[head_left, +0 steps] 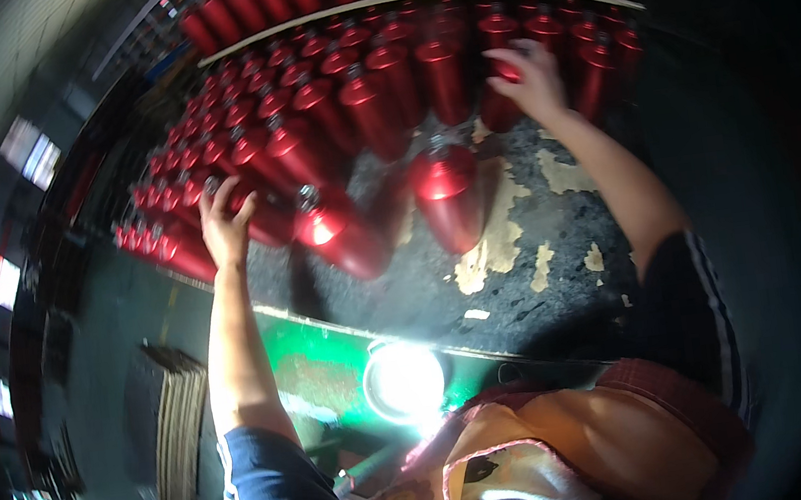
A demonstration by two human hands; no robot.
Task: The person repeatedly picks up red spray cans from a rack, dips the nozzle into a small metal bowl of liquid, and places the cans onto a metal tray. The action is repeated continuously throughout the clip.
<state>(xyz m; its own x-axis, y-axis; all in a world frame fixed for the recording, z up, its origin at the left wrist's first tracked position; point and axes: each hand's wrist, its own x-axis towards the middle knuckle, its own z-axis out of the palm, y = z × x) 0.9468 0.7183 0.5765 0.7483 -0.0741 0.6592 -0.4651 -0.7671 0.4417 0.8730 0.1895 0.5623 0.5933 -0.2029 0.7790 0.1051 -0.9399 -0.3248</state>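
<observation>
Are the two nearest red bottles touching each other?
No, dark tabletop shows between the left bottle and the right bottle.

Shiny red on the bottles [445, 182], dark grey with beige patches on the desk [396, 295], green on the panel [284, 339], navy with white stripes on the sleeves [274, 480], orange with flower motif on the apron [582, 428]

A head-worn fisheye looks down on the nearby table [559, 240].
</observation>
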